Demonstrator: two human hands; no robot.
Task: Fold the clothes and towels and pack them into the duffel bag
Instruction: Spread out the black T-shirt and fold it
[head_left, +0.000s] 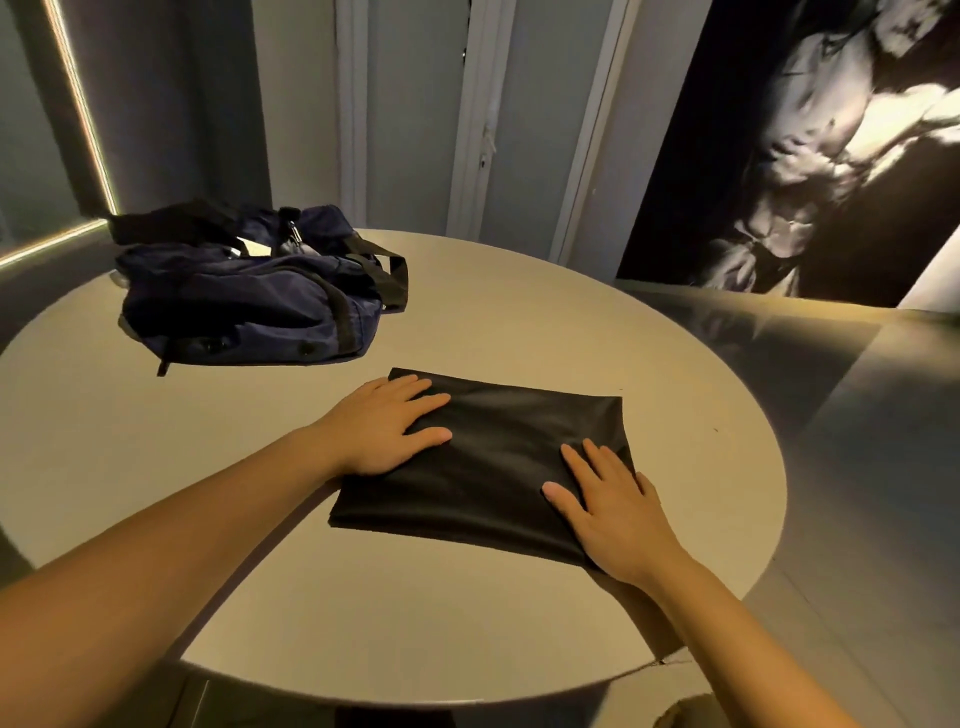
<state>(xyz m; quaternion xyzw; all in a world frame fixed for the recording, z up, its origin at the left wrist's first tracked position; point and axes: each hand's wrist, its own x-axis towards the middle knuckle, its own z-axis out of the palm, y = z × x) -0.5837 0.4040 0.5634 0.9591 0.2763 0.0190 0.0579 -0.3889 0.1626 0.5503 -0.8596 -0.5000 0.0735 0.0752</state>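
Now | black garment (483, 457) folded flat, smooth | left hand (387, 428), right hand (608, 506) pressing, fingers straight

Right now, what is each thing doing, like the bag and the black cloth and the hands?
Black cloth: folded, lying flat on the table.
Duffel bag: slumped on the table, apart from the cloth.
Left hand: flat, pressing the cloth.
Right hand: flat, pressing the cloth.

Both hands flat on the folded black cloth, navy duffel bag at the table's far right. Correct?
No: the head view shows the duffel bag far left on the table. The left hand and right hand do lie flat on the folded black cloth.
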